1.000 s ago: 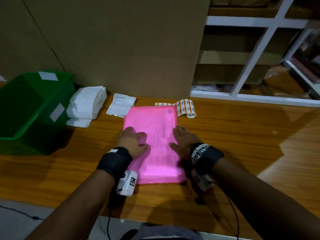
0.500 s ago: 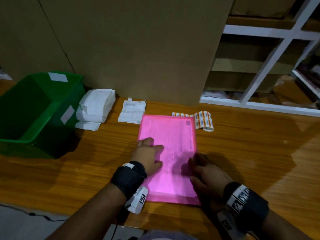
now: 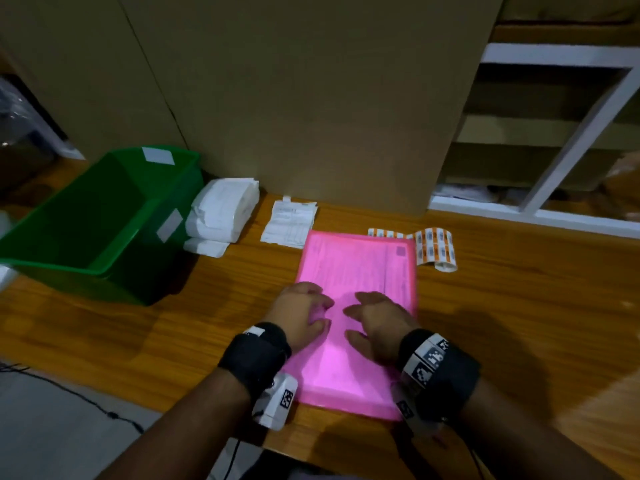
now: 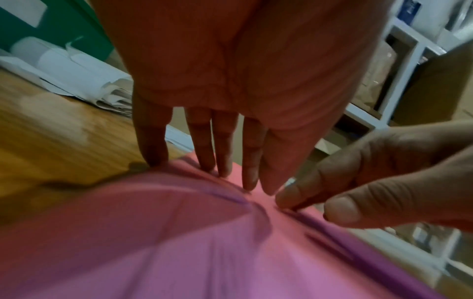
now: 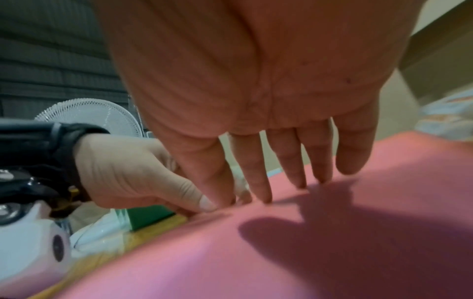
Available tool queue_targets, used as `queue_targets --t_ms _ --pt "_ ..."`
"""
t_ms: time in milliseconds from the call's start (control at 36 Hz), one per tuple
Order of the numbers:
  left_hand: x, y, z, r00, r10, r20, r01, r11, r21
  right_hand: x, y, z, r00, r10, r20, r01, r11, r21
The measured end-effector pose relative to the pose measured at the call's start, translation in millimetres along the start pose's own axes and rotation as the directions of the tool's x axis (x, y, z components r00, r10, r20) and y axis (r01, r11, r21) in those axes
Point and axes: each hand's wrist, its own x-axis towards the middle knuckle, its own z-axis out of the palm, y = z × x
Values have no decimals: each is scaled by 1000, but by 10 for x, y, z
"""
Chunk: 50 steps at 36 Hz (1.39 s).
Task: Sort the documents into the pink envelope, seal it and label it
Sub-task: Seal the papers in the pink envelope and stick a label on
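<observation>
Moved inward from the envelope's right edge half a second ago, right hand (image 3: 382,325) now flat on the middle of the pink envelope (image 3: 360,271), beside left hand (image 3: 300,315), also resting on it. Both palms down, fingers (image 4: 202,141) straight and spread, fingertips pressing the pink surface, nothing clutched in either; thumbs nearly meeting at the centre. Black straps with white camera units on both wrists, at the near edge of the wooden table (image 3: 519,323). Pink envelope lying flat on the table, long side running near to far, printed sheets showing faintly through its translucent face, a small darker square near its far right corner. Just beyond that corner, a curled strip of orange-and-white labels (image 3: 434,249), touching or nearly touching the envelope's far edge. Off the far left corner, a loose printed slip (image 3: 291,223). Further left, a stack of folded white papers (image 3: 221,213), then a green plastic bin (image 3: 104,216) with white stickers on its walls. Farthest back, a tall cardboard panel (image 3: 294,98) standing on the table, and white shelving (image 3: 571,133) to its right.
</observation>
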Motion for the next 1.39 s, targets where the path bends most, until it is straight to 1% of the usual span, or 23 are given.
queue_targets --t_ms 56,139,167,222,278,333,361,417,444,500,583,722,805,889,917,972,1028,1055,1139,1222,1305,1333,1389 --pt "50 -65 -104 999 -43 2 42 984 -174 92 -34 -108 1000 -13 -9 13 998 59" --pt "179 -262 -282 995 -99 14 97 922 -375 295 -125 -301 995 -8 -96 26 982 189" --pt "231 -334 -330 993 -116 3 106 901 -421 355 -155 -364 990 10 -137 24 969 247" --pt "312 -447 -435 985 -170 -38 130 859 -495 520 -209 -456 975 95 -200 -8 919 394" --pt "378 -570 -522 973 -213 -86 142 850 -508 766 -266 -509 955 194 -225 -33 822 569" --pt "431 -694 -594 973 -179 -145 100 894 -436 1047 -318 -532 928 286 -237 -36 705 709" --pt "463 -755 -620 975 -146 -170 71 920 -387 1185 -334 -550 908 328 -261 -26 666 746" --pt "558 -883 -649 974 -121 -191 53 942 -331 1414 -370 -616 867 389 -311 -9 637 771" --pt "620 -943 -653 974 -131 -183 66 943 -326 1514 -383 -647 853 415 -317 -14 624 781" --pt "761 -1049 -635 972 -160 -175 92 935 -342 1682 -406 -693 838 456 -299 -41 600 799" --pt "934 -1148 -636 965 -178 -191 102 930 -352 1914 -406 -746 820 496 -287 -97 613 784" --pt "1189 -1263 -710 957 -200 -213 94 901 -423 2219 -356 -820 814 514 -269 -146 631 762" --pt "1305 -1292 -750 957 -225 -184 121 884 -452 2361 -333 -803 811 545 -214 -193 594 781" --pt "1387 -1307 -770 964 -228 -137 130 855 -502 2467 -320 -786 805 561 -192 -213 576 789" --pt "1409 -1318 -771 966 -227 -121 134 846 -515 2500 -318 -781 806 558 -198 -204 575 793" --pt "1436 -1343 -767 968 -215 -132 114 840 -530 2544 -339 -785 803 552 -225 -158 561 813" --pt "1442 -1368 -768 963 -180 -203 40 833 -552 2557 -383 -809 797 536 -278 -74 543 836" --pt "1448 -1386 -760 956 -157 -250 -19 812 -583 2547 -407 -830 796 527 -299 -25 521 853" --pt "1427 -1394 -787 932 -142 -334 -146 696 -703 2431 -494 -919 774 504 -384 146 449 882" --pt "1369 -1333 -884 904 -113 -412 -262 617 -742 2214 -573 -1009 757 463 -461 304 374 876" --pt "1250 -1267 -980 901 -68 -429 -322 558 -765 1896 -620 -1000 745 401 -534 428 326 843" --pt "1197 -1245 -1002 906 -59 -418 -330 518 -789 1784 -625 -972 744 380 -549 454 315 833" --pt "1067 -1185 -1023 928 -49 -369 -314 429 -847 1562 -621 -887 764 364 -533 460 270 846"
